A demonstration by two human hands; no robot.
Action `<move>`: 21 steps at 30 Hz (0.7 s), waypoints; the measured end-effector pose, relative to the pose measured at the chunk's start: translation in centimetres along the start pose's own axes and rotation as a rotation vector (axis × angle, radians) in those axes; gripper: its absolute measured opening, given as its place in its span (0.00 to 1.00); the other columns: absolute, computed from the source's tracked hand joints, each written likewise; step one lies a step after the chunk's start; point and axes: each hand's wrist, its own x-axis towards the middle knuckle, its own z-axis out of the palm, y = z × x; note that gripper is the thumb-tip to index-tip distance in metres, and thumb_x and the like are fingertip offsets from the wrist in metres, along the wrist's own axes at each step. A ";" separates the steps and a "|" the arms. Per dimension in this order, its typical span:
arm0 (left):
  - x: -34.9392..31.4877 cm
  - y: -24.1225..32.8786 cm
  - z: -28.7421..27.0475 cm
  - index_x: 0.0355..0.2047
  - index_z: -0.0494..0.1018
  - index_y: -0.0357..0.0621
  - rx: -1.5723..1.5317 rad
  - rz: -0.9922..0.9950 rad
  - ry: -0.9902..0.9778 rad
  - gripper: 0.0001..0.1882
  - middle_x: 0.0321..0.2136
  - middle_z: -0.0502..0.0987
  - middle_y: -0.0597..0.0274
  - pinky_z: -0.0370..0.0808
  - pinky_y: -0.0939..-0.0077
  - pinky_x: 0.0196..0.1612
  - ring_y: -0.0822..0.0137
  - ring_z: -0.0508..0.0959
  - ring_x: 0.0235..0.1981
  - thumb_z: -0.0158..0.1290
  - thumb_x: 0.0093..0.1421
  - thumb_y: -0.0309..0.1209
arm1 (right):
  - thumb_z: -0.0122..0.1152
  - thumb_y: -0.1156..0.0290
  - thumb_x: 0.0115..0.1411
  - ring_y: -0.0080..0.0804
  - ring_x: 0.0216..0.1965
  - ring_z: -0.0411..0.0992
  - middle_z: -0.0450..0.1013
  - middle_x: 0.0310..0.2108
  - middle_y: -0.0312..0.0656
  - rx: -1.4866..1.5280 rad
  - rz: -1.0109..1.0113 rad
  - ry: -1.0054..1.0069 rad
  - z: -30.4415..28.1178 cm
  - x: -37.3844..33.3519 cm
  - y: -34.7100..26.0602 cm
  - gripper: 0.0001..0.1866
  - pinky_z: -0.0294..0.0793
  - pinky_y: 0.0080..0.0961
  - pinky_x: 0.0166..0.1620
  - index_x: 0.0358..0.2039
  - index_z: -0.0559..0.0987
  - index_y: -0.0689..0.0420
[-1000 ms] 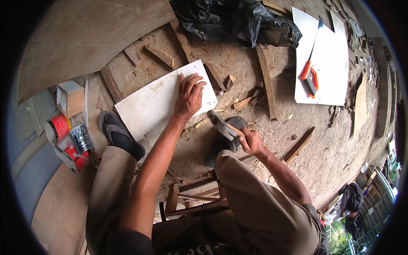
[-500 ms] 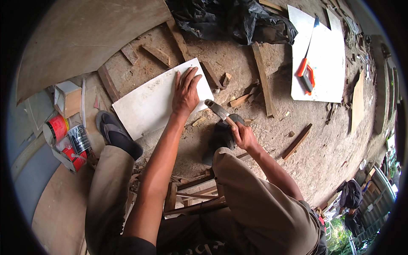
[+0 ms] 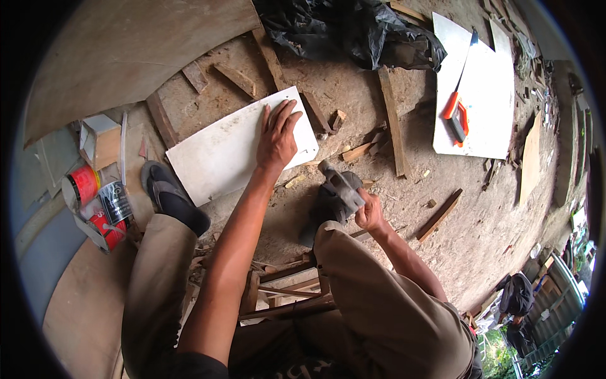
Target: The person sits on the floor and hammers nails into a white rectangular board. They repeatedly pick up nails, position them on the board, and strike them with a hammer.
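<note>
While our right hand (image 3: 370, 211) is closed around the handle of a hammer (image 3: 344, 191), our left hand (image 3: 276, 144) lies flat on a white board (image 3: 218, 155), fingers spread and curled round nothing. From the right-hand grip, the hammer's head points up and to the left, over our dark-shod right foot (image 3: 325, 211) as we look down; we cannot tell how high it hangs above the floor. The board is farther along that same line, left of and beyond the grip, with its near right corner just beside the hammer's head and a few dark specks close to that corner.

Our left foot (image 3: 170, 189), in a dark sandal, sits well to the left of the grip, next to the board's far end. Right of and beyond the grip, we see an orange-handled saw (image 3: 457, 117) lying on a white sheet (image 3: 483, 95). Straight beyond the grip runs a long wooden strip (image 3: 394, 126), with crumpled black plastic (image 3: 344, 31) past it to the left. A shorter dark stick (image 3: 440, 215) lies to the grip's right. Far to its left, beyond our left foot, we have red and dark cans (image 3: 115, 203) grouped together.
</note>
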 end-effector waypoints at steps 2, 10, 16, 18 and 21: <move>0.0 0.0 0.0 0.51 0.70 0.45 0.011 -0.012 -0.021 0.20 0.60 0.66 0.61 0.53 0.50 0.70 0.60 0.64 0.64 0.47 0.57 0.19 | 0.42 0.48 0.68 0.60 0.21 0.71 0.67 0.15 0.54 -0.103 0.088 -0.052 0.4 0.6 0.2 0.24 0.71 0.46 0.25 0.30 0.69 0.59; 0.1 0.1 0.0 0.50 0.70 0.45 0.002 -0.010 -0.014 0.19 0.60 0.65 0.61 0.53 0.50 0.70 0.61 0.64 0.64 0.47 0.58 0.19 | 0.49 0.48 0.64 0.60 0.22 0.72 0.68 0.15 0.54 -0.150 0.014 -0.092 0.0 0.3 1.1 0.23 0.72 0.48 0.25 0.31 0.69 0.58; 0.3 -0.1 0.0 0.49 0.71 0.45 -0.011 -0.013 0.005 0.18 0.60 0.66 0.61 0.53 0.51 0.70 0.60 0.65 0.63 0.47 0.58 0.18 | 0.48 0.47 0.64 0.59 0.20 0.72 0.69 0.15 0.53 -0.220 0.173 -0.150 0.3 0.3 0.2 0.23 0.71 0.47 0.24 0.31 0.70 0.59; 0.1 0.1 0.1 0.49 0.71 0.45 -0.025 -0.015 0.008 0.18 0.60 0.66 0.62 0.53 0.51 0.70 0.60 0.65 0.63 0.46 0.58 0.19 | 0.49 0.47 0.63 0.59 0.20 0.72 0.68 0.15 0.54 -0.133 -0.038 -0.099 0.4 0.0 0.3 0.23 0.71 0.47 0.24 0.32 0.70 0.59; 0.0 -0.1 0.0 0.49 0.71 0.45 -0.004 -0.012 -0.004 0.18 0.60 0.66 0.62 0.53 0.51 0.70 0.61 0.65 0.63 0.46 0.59 0.19 | 0.48 0.48 0.64 0.60 0.20 0.71 0.68 0.15 0.54 -0.139 -0.007 -0.060 1.0 0.3 -0.1 0.23 0.71 0.47 0.24 0.32 0.69 0.59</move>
